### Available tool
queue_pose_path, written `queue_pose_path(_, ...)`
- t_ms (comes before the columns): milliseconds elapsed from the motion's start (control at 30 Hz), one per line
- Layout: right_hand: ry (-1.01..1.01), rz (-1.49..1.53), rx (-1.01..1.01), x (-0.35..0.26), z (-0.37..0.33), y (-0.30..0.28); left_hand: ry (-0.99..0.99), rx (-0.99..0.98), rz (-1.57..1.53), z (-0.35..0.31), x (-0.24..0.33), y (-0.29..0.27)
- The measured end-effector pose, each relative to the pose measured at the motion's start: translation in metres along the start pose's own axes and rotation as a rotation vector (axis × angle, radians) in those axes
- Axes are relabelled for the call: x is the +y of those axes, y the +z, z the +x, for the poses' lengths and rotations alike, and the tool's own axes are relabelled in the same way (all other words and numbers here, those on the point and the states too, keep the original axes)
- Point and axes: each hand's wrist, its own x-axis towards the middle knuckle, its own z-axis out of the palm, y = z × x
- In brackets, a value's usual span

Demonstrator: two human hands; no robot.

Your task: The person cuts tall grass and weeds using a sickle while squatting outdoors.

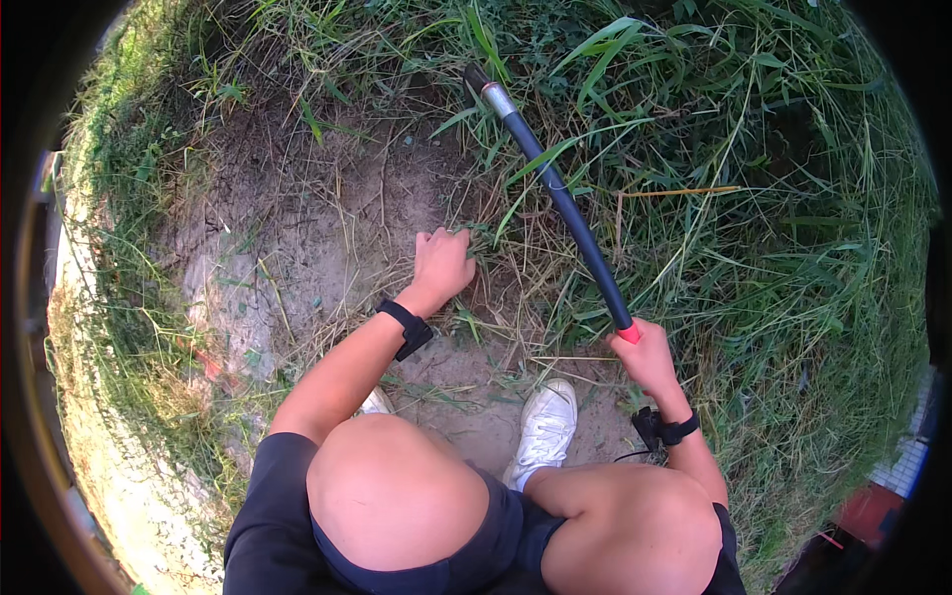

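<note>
My right hand [650, 359] is wrapped round the red lower end of a sickle [575, 218] with a long dark handle. The handle slants up and left over the grass to a silver collar and a dark metal head, whose blade is mostly hidden among the blades of grass. My left hand [443, 263] is down low, at the border between bare soil and grass, left of the handle. Its fingers are curled under, and whatever they close on is hidden beneath the knuckles. Green stems and dry straw [506, 288] lie right beside it.
Dense tall grass [773, 268] covers the right and far side. Bare soil [347, 208] with scattered dry stalks spreads ahead and left. My bent knees and white shoes [547, 421] are close below my hands. Brick-like paving [904, 466] shows at the far right rim.
</note>
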Motion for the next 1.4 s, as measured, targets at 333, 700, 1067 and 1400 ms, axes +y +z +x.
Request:
queue_pose_path(333, -0.166, -0.27, 0.161, -0.024, 0.054, -0.02, -0.264, -0.12, -0.482, -0.01, 0.017, -0.075)
queue_pose_path(700, 0.109, -0.353, 0.22, 0.1, -0.082, -0.085, -0.022, -0.048, -0.19, -0.03, -0.003, -0.1)
queue_pose_path(1067, 0.176, -0.227, 0.252, 0.092, -0.113, -0.037, 0.042, -0.148, -0.09, -0.044, -0.012, -0.073)
queue_pose_path(1400, 0.32, -0.009, 0.294, 0.14, -0.152, -0.019, 0.113, -0.268, -0.191, -0.028, 0.037, -0.055)
